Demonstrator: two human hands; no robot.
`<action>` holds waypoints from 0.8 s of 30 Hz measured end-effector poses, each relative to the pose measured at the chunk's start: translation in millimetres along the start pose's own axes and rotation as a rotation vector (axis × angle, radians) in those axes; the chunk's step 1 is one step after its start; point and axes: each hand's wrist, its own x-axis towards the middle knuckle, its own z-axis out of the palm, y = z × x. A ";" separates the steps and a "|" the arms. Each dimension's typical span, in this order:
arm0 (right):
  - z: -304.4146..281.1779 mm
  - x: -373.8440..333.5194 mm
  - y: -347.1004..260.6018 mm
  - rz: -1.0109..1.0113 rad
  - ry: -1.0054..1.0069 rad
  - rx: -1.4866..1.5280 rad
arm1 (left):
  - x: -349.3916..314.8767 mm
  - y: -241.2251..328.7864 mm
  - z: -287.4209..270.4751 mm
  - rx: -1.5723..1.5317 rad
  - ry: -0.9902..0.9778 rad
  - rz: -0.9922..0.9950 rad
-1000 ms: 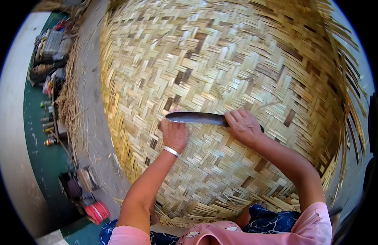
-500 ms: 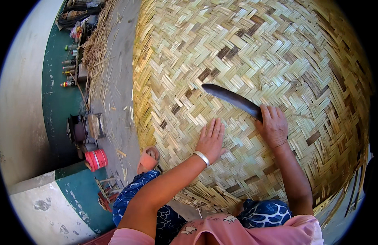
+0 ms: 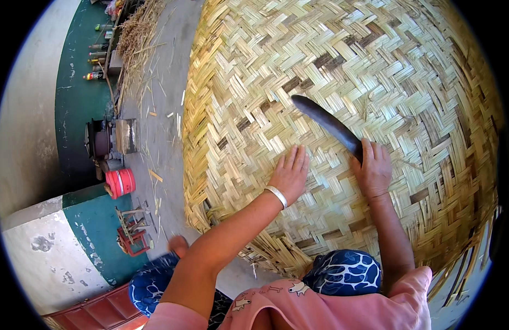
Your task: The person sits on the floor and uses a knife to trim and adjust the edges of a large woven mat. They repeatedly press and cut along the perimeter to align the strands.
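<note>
Over the woven mat (image 3: 254, 82), the curved dark blade (image 3: 329, 124) points toward half past ten; a slipping grip could swing it toward seven, nicking the left hand (image 3: 290, 175), which lies palm-down, fingers nearly straight, holding nothing, tips toward one; the right hand (image 3: 374, 171) wraps the blade's hidden end, forearm (image 3: 391, 231) coming from five o'clock

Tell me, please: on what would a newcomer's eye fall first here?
The broad woven mat comes first, filling the middle and right of the view. Against it, the dark curved blade in the right hand stands out, with the left hand resting flat nearby. At the left, a red container catches the eye.
</note>
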 end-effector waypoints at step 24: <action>13.2 -10.5 20.8 0.128 -0.128 -0.033 | -69.5 -80.6 46.3 -0.197 0.359 0.133</action>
